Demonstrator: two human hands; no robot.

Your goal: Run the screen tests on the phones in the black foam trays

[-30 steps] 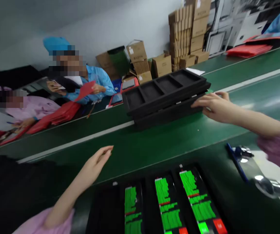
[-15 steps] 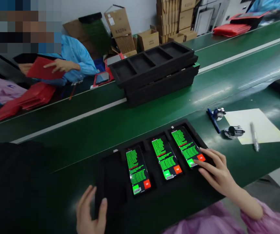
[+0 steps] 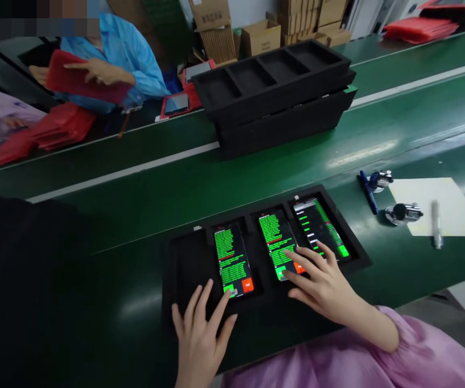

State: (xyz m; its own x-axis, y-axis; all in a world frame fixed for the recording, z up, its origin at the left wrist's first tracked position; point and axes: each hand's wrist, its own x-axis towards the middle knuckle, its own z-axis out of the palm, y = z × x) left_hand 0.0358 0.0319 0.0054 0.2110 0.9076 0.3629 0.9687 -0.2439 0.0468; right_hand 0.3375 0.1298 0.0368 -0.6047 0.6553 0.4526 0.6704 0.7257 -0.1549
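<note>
A black foam tray [image 3: 184, 269] lies on the green belt close to me and holds three lit phones. My left hand [image 3: 200, 337] is open, fingers spread, with a fingertip at the bottom of the left phone [image 3: 234, 258]. My right hand [image 3: 323, 283] is open too, its fingers resting on the lower end of the middle phone [image 3: 275, 240]. The right phone [image 3: 321, 226] shows a darker screen with green bars. The tray's leftmost slot holds no phone.
A stack of black foam trays [image 3: 280, 102] sits further along the belt. A white sheet [image 3: 438, 207], pens and two metal clips lie to the right. Across the belt, people handle red folders [image 3: 54, 129]. Cardboard boxes [image 3: 256, 35] stand behind.
My right hand moved from the right phone to the middle one, and the right phone's screen changed to a darker page. My left hand slid up onto the left phone.
</note>
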